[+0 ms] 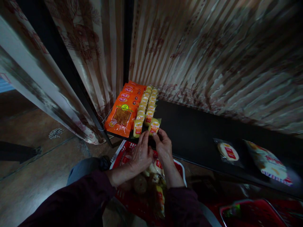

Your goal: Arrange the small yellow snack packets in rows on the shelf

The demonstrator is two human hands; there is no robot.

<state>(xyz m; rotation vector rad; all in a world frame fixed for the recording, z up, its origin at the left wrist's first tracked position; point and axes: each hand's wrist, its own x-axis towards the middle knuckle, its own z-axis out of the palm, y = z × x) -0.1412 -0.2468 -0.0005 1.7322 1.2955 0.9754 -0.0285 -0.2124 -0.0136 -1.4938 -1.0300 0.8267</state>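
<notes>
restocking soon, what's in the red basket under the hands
Wrapped snacks show in the basket, one with a yellow wrapper. The hands and forearms cover part, and the bottom is hidden.

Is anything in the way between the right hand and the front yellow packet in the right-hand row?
Nothing that I can see. The right hand has its fingers at the bottom of the front packet; the orange bags lie off to the left.

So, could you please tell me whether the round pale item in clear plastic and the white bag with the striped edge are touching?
Apart: the head view shows bare black shelf between the round item and the white bag.
</notes>
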